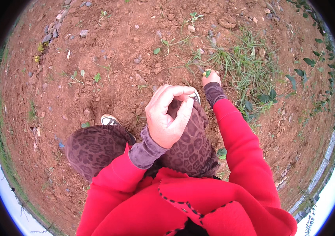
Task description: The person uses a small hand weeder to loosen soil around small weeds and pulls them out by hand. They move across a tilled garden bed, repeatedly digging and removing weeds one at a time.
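My right hand is closed around the green and yellow handle of a small hand tool, low over the soil. The tool's thin metal part points up and left into grass blades; its tip is hard to make out. Just right of that hand grows a clump of long green grass. My left hand is held above my bent right knee, fingers curled and the thumb close to the fingertips. Nothing shows between them.
Reddish-brown soil with scattered stones surrounds me. Small seedlings and a leafy sprout grow ahead. A stone pile lies upper left; a leafy vine trails at right. My canvas shoes rest on the soil.
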The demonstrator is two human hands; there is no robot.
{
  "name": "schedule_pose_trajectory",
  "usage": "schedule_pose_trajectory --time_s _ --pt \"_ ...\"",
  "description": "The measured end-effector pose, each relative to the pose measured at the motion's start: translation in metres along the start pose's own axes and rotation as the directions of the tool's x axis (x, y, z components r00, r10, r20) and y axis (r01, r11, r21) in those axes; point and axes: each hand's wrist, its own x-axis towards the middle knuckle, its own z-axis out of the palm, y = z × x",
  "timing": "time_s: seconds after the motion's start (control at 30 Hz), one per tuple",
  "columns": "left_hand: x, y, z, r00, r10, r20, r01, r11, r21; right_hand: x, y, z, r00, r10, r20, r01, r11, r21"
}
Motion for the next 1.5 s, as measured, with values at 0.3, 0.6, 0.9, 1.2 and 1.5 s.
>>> schedule_pose_trajectory --time_s 0.3,0.6,0.9,1.2,1.5 --pt "-0.019 0.008 0.003 1.000 0.005 0.024 -0.003 0.996 -0.086 -0.020 0.046 0.041 0.957 0.288 0.040 -0.160 0.408 0.899" --pt "-0.017 0.003 -0.003 0.997 -0.065 -0.034 0.058 0.979 -0.196 -0.026 0.036 0.016 0.988 0.057 -0.147 -0.005 0.944 0.331" --pt "-0.007 -0.002 -0.011 1.000 -0.002 -0.025 0.000 0.996 -0.093 0.019 -0.020 0.046 0.992 0.103 -0.072 -0.088 0.979 0.185" --pt "-0.008 -0.004 -0.017 0.997 -0.061 -0.049 0.054 0.988 -0.147 -0.021 0.069 0.030 0.965 0.207 -0.163 -0.021 0.679 0.734" --pt "-0.008 -0.006 -0.018 0.988 -0.074 -0.136 0.046 0.979 -0.198 -0.087 0.078 -0.036 0.985 -0.166 -0.052 0.174 0.944 0.281"
